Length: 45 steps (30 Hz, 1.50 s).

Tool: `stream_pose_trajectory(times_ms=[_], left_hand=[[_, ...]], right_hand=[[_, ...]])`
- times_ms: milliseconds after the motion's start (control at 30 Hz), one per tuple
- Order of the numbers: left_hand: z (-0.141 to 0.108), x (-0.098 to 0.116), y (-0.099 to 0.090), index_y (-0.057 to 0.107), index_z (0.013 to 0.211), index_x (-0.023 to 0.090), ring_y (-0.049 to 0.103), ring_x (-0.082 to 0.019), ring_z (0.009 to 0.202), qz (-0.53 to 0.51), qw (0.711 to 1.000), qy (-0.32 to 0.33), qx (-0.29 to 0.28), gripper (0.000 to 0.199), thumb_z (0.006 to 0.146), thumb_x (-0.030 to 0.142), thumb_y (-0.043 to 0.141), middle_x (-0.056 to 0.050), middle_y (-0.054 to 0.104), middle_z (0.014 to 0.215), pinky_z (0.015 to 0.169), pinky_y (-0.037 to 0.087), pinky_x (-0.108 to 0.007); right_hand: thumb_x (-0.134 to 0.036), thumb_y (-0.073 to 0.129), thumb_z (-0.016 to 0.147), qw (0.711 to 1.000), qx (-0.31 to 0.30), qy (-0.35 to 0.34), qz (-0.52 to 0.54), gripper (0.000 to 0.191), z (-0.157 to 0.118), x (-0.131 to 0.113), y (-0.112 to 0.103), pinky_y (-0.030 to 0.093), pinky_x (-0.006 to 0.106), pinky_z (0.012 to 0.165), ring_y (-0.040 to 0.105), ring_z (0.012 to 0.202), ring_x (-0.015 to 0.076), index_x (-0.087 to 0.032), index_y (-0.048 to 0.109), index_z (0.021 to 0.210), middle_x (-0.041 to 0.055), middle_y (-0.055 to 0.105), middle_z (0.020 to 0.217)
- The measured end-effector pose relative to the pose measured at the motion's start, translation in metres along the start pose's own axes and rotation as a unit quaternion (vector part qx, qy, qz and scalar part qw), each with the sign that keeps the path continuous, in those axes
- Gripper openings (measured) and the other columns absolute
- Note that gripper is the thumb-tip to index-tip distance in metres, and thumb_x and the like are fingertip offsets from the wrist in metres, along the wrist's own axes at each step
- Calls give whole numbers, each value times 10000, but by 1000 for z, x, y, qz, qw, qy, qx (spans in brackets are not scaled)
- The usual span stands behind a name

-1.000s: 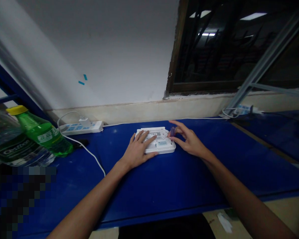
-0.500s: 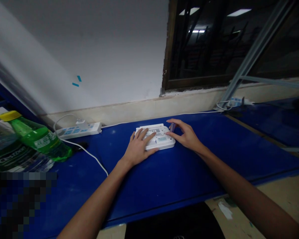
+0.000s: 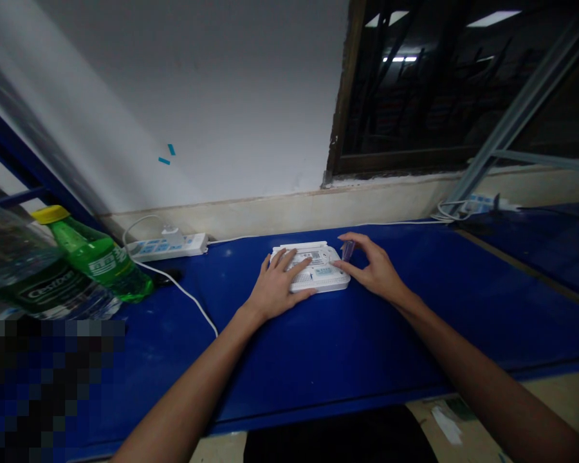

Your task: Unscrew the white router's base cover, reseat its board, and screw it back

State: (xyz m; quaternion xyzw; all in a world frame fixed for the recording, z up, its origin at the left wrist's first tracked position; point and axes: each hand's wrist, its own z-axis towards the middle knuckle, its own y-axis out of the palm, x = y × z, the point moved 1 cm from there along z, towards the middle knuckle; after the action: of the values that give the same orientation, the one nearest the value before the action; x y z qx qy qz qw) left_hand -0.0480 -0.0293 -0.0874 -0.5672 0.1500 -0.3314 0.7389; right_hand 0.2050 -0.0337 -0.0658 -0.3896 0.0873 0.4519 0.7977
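Observation:
A white plastic device with vent holes and printed labels lies flat on the blue tabletop. My left hand rests on its left part, fingers spread over the top and thumb along the near edge. At the device's right end, my right hand has thumb and forefinger around a small, clear purplish piece. The fingertips hide part of that piece, and its exact shape is too blurred to tell.
At the left stand a green bottle with a yellow cap and a larger clear bottle. A white power strip lies by the wall, its cable crossing the table. A metal frame rises at the right.
The whole view has shifted, so things appear farther right. The clear piece shows more between my right thumb and forefinger, slightly farther from the device. My left hand stays on the device.

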Motion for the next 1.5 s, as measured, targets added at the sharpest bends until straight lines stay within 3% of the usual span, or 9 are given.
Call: stream_pose_trajectory(times_ms=[167, 300, 433, 600, 700, 800, 900, 1000, 1500], left_hand=[[0, 0, 1, 347, 1494, 370, 255, -351, 1449, 4, 1000, -1, 0, 712, 887, 706, 503, -70, 304, 1579, 1166, 218, -601], [-1, 0, 1, 345, 1494, 378, 266, -345, 1445, 10, 1000, 0, 3, 706, 887, 695, 519, -74, 316, 1573, 1165, 229, -590], [-1, 1, 0, 347, 1494, 375, 268, -347, 1444, 11, 1000, -2, 0, 709, 886, 700, 513, -76, 315, 1573, 1164, 229, -593], [-1, 1, -2, 346, 1497, 366, 265, -349, 1445, 8, 1000, -1, 1, 712, 889, 699, 509, -80, 311, 1576, 1167, 220, -592], [-1, 1, -2, 349, 1497, 363, 268, -356, 1441, 2, 1000, -4, -2, 720, 883, 700, 518, -79, 309, 1576, 1163, 224, -598], [-1, 1, -2, 355, 1493, 362, 262, -356, 1444, -3, 1000, -5, -4, 719, 881, 702, 518, -72, 313, 1576, 1166, 215, -603], [-1, 2, -3, 364, 1488, 365, 257, -354, 1446, -5, 1000, -6, -3, 711, 881, 705, 515, -65, 318, 1574, 1168, 212, -606], [-1, 2, -3, 365, 1488, 363, 258, -356, 1445, -7, 1000, -8, -3, 713, 880, 705, 517, -67, 316, 1574, 1166, 212, -610], [-1, 2, -3, 347, 1496, 362, 258, -344, 1448, 4, 1000, -7, -4, 729, 879, 721, 498, -72, 315, 1575, 1171, 213, -601]], right_hand=[[-379, 707, 856, 998, -27, 27, 42, 497, 1, 1, -1, 546, 404, 871, 667, 939, 235, -281, 558, 1320, 62, 678, 1116], [-339, 605, 933, 985, -84, 63, 138, 608, -1, 2, -2, 534, 423, 923, 681, 1008, 240, -287, 359, 1486, 62, 710, 1039], [-338, 614, 927, 990, -71, 48, 109, 528, -1, 2, -2, 525, 434, 936, 663, 1052, 248, -287, 415, 1413, 71, 692, 1098], [-392, 731, 836, 1000, -24, 14, -1, 521, 1, 2, -2, 552, 428, 848, 656, 916, 241, -281, 533, 1304, 74, 654, 1136], [-393, 716, 848, 999, -27, 32, 31, 513, 1, 4, -3, 563, 425, 837, 656, 874, 230, -284, 542, 1319, 59, 664, 1054], [-359, 676, 883, 991, -56, 52, 113, 615, 0, 5, -3, 546, 450, 913, 677, 927, 241, -286, 422, 1438, 52, 687, 993], [-332, 627, 917, 985, -70, 63, 145, 599, -2, 5, -1, 532, 457, 946, 684, 995, 247, -282, 371, 1456, 59, 704, 1006], [-338, 623, 917, 991, -61, 46, 109, 524, -3, 4, 1, 536, 448, 932, 675, 1013, 247, -283, 430, 1401, 69, 692, 1064], [-370, 692, 873, 998, -18, -18, -65, 506, -1, 2, -4, 571, 376, 765, 640, 827, 206, -274, 513, 1337, 75, 664, 1141]])
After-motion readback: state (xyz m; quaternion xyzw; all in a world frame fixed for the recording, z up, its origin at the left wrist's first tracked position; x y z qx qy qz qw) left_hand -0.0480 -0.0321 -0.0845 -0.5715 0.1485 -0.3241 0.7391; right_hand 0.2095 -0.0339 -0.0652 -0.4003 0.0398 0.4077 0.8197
